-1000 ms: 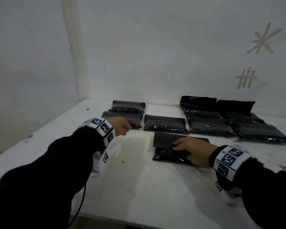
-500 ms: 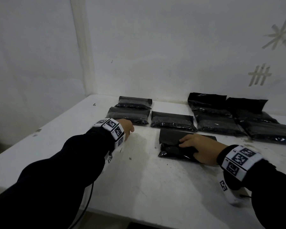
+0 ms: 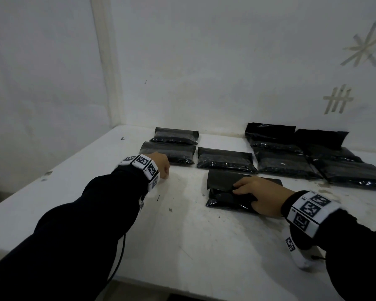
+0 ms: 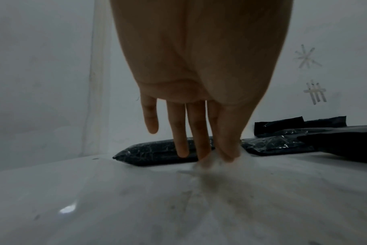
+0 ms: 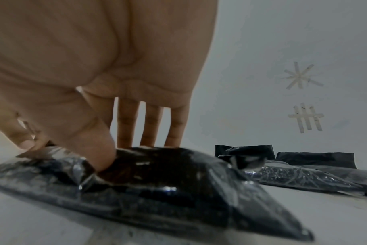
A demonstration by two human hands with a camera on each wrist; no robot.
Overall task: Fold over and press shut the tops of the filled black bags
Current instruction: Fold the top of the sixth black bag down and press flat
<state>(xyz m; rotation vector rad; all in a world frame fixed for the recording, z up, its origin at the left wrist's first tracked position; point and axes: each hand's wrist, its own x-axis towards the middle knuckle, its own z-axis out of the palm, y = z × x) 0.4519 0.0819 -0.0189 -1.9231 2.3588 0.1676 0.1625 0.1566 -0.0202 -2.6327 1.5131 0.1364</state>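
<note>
The glossy black plastic bag (image 3: 224,197) lies flat on the white surface (image 3: 182,246) just in front of the row of other filled bags, and the right hand (image 3: 263,195) pins it with spread fingers and thumb. It looks soft, slick and lumpy with loose fill, so the flat empty top flap (image 3: 220,178) is likely the best hold. The left hand (image 4: 199,126) hangs relaxed, fingertips at the bare surface, holding nothing.
</note>
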